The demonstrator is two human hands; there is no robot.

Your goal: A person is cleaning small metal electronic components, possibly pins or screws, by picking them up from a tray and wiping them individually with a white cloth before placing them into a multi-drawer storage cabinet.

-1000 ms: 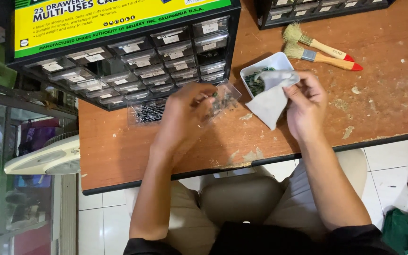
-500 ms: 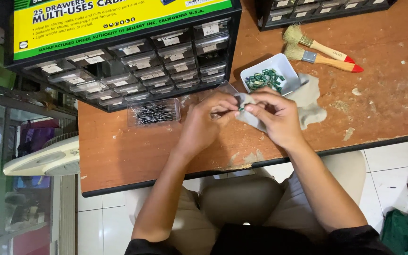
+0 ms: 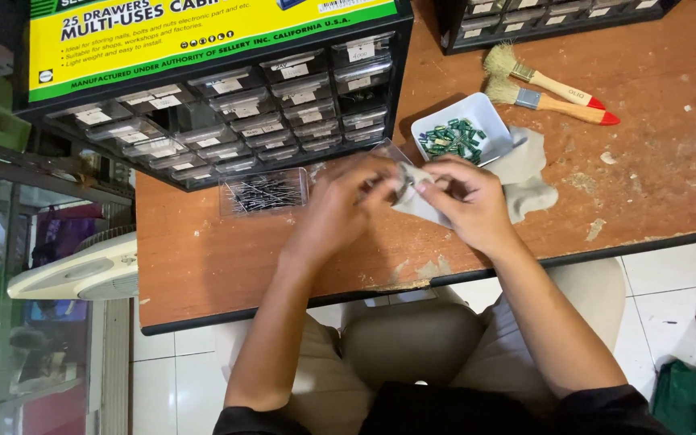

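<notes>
I see both hands meet mid-tabletop (image 3: 646, 201), near front edge. Left hand (image 3: 340, 211) pinches clear plastic drawer (image 3: 387, 153); right hand (image 3: 469, 201) grips grey cloth (image 3: 525, 173) against it. Drawer between hands, long axis toward cabinet (image 3: 227, 105); left nearer.

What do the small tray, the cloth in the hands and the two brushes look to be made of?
Tray: probably plastic, pale and smooth with thin moulded walls. Cloth: soft grey fabric, matte, limp and creased; both hands, left and right, grip its near end. Brushes: seemingly bare wood handles with red tips, pale bristles, one with a metal-looking ferrule.
</notes>
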